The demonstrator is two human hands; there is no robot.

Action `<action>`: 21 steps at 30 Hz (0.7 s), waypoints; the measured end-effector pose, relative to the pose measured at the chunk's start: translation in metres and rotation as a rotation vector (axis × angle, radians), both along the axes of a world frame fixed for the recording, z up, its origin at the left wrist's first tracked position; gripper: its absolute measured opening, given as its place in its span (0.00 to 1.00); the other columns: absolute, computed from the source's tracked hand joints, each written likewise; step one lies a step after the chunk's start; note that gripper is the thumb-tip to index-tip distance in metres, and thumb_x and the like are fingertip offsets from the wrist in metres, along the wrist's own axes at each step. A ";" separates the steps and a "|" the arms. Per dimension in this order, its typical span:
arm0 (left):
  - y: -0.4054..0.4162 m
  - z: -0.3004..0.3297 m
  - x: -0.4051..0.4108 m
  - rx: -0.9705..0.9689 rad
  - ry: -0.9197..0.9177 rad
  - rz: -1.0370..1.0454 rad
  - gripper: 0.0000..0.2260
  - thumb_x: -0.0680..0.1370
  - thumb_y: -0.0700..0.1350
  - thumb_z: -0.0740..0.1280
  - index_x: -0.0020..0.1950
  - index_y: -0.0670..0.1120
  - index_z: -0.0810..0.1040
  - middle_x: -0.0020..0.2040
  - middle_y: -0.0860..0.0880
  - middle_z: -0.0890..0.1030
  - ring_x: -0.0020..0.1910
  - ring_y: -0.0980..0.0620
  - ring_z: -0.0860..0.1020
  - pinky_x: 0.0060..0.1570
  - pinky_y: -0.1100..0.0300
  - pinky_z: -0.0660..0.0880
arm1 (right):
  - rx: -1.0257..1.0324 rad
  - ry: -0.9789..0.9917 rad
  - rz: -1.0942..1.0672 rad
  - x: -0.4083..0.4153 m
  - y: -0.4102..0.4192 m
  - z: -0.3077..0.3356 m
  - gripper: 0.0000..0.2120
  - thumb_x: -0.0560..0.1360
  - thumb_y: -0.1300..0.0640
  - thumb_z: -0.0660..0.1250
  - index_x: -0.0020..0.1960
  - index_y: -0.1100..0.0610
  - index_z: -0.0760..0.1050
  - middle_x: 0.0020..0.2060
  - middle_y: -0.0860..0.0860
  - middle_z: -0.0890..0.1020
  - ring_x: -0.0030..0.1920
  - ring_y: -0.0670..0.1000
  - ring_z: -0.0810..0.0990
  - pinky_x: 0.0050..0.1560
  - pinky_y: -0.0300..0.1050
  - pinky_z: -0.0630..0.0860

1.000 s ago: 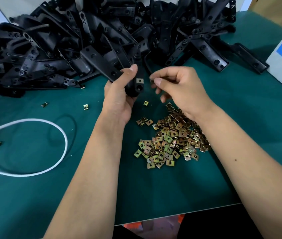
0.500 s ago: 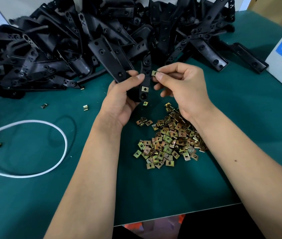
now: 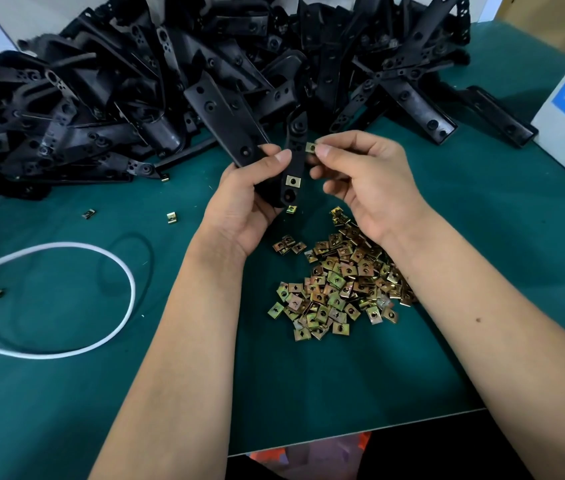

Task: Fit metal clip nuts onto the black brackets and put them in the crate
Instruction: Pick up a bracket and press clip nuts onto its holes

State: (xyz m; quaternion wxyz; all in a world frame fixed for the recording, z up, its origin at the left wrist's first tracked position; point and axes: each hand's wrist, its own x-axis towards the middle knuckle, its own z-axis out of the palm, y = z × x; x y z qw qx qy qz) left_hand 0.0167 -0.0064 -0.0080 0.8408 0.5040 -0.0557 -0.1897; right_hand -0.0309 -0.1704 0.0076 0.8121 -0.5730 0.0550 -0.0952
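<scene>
The left hand grips a black bracket already carrying one clip nut, while the right hand pinches another clip nut at its edge.

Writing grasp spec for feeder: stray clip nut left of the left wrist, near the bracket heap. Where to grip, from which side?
Judging by pose: that clip nut lies alone on the green mat, nothing touching it. Come straight down and pinch its two opposite flat edges. Which way its open mouth faces is too small to tell.

Green-topped table, white wall behind
</scene>
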 end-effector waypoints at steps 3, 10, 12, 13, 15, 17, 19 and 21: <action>0.000 0.000 0.000 0.004 0.002 0.000 0.09 0.76 0.40 0.73 0.53 0.47 0.76 0.47 0.48 0.85 0.53 0.46 0.81 0.58 0.49 0.79 | 0.003 0.006 0.001 -0.001 -0.001 0.001 0.03 0.77 0.68 0.71 0.49 0.63 0.82 0.39 0.56 0.86 0.36 0.49 0.84 0.31 0.37 0.76; 0.000 0.000 0.000 0.014 0.000 -0.027 0.09 0.77 0.40 0.72 0.54 0.46 0.76 0.53 0.43 0.83 0.51 0.46 0.82 0.57 0.49 0.79 | -0.019 0.015 0.028 -0.002 0.000 0.001 0.04 0.77 0.68 0.71 0.48 0.62 0.82 0.39 0.55 0.86 0.36 0.49 0.84 0.32 0.37 0.76; 0.000 0.000 0.000 0.015 0.001 -0.029 0.06 0.77 0.40 0.72 0.49 0.48 0.77 0.47 0.47 0.85 0.47 0.49 0.83 0.52 0.53 0.80 | -0.024 0.024 0.027 -0.003 0.000 0.002 0.04 0.77 0.68 0.71 0.48 0.61 0.82 0.39 0.54 0.86 0.37 0.49 0.84 0.31 0.37 0.76; 0.000 0.000 0.001 0.014 0.003 -0.028 0.06 0.77 0.40 0.72 0.48 0.48 0.77 0.45 0.49 0.85 0.45 0.50 0.83 0.50 0.53 0.81 | -0.028 0.030 0.024 -0.003 0.001 0.002 0.04 0.77 0.67 0.72 0.47 0.60 0.82 0.40 0.54 0.86 0.37 0.49 0.84 0.31 0.37 0.76; 0.000 0.000 0.001 0.008 0.009 -0.027 0.06 0.77 0.40 0.72 0.47 0.49 0.77 0.42 0.52 0.84 0.44 0.51 0.83 0.49 0.54 0.81 | -0.038 0.044 0.017 -0.003 0.001 0.002 0.04 0.77 0.67 0.72 0.47 0.59 0.82 0.40 0.53 0.85 0.39 0.48 0.84 0.31 0.37 0.76; 0.000 0.001 0.001 0.007 0.009 -0.030 0.06 0.76 0.40 0.73 0.46 0.49 0.77 0.41 0.53 0.84 0.43 0.52 0.82 0.48 0.55 0.81 | -0.030 0.059 0.016 -0.004 0.001 0.002 0.05 0.76 0.67 0.72 0.46 0.59 0.83 0.39 0.52 0.85 0.39 0.48 0.84 0.31 0.37 0.76; 0.000 0.001 0.000 0.015 0.009 -0.036 0.06 0.75 0.40 0.73 0.46 0.49 0.78 0.42 0.52 0.84 0.44 0.52 0.82 0.47 0.56 0.81 | 0.002 0.068 0.017 -0.004 0.001 0.003 0.05 0.76 0.68 0.72 0.47 0.60 0.82 0.38 0.52 0.85 0.37 0.47 0.84 0.32 0.37 0.76; 0.000 0.002 0.000 0.019 0.024 -0.045 0.07 0.74 0.40 0.74 0.46 0.49 0.78 0.44 0.51 0.83 0.45 0.52 0.81 0.47 0.55 0.80 | 0.030 0.072 0.011 -0.003 0.002 0.004 0.07 0.76 0.70 0.72 0.49 0.60 0.80 0.38 0.52 0.84 0.36 0.47 0.83 0.32 0.37 0.76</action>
